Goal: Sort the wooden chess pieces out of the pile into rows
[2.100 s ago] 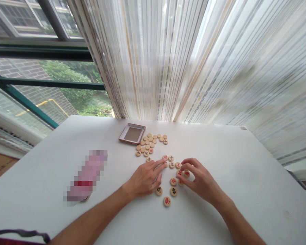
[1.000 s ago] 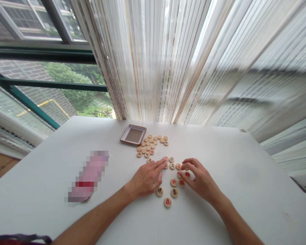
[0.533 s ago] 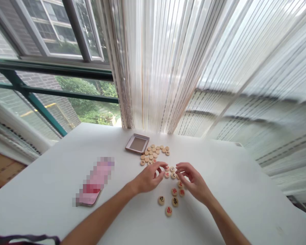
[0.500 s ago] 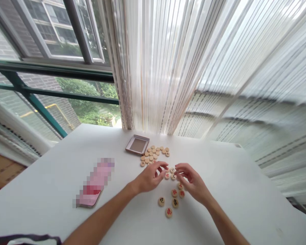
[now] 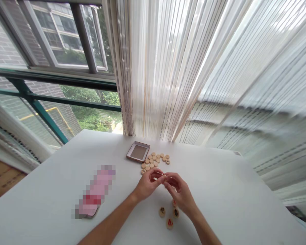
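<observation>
Pale round discs [image 5: 151, 165] lie flat beyond the fingers [image 5: 172, 175], mostly blank side up; nearer than the fingers, four show characters (two black, two red).

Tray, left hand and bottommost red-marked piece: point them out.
Tray [image 5: 138, 152], head view, on its brown floor.
Left hand [image 5: 146, 185], head view, on the hand's middle.
Red-marked piece [image 5: 169, 223], head view, on its top face.

On the table [image 5: 219, 190], a tray [image 5: 139, 152] is lying left of the far discs [image 5: 154, 158], a curtain [image 5: 153, 68] hanging behind. The left hand [image 5: 149, 185] and right hand [image 5: 178, 190] are occupying the space before the near discs [image 5: 169, 223]; apparently a phone [image 5: 98, 192] is lying farther left.
</observation>
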Tool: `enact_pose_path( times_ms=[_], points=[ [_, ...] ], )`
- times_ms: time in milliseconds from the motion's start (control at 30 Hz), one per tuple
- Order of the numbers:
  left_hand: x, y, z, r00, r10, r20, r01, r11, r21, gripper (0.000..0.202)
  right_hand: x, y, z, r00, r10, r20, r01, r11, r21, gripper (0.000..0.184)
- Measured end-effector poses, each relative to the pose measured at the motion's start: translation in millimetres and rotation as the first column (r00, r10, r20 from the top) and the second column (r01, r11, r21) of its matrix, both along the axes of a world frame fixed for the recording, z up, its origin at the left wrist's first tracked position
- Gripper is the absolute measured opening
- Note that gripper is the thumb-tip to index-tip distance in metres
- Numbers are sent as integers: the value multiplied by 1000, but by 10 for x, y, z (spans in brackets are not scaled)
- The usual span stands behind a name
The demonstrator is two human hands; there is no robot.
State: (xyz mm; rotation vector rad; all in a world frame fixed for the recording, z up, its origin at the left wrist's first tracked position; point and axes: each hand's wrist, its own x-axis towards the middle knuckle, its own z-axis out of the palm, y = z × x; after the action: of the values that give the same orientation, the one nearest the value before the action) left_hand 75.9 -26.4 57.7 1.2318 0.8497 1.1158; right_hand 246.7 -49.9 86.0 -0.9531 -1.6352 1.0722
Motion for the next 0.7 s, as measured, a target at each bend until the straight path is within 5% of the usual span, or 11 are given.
enact_pose_path(
  times_ms=[200, 367, 700],
  points=[
    [2, -72, -20, 996, -85, -25, 84, 996, -40, 32, 58, -35, -104, 978, -115, 176, 73, 970, 230, 9],
    [16, -163, -15, 988, -152, 12, 152, 985, -82, 37, 145, -51, -180, 949, -116, 294, 32, 961, 275, 6],
    [25, -266, -132, 999, 3, 46, 4, 988, -153, 36, 51, -165, -160, 896, -134, 424, -34, 930, 365, 17]
  ],
)
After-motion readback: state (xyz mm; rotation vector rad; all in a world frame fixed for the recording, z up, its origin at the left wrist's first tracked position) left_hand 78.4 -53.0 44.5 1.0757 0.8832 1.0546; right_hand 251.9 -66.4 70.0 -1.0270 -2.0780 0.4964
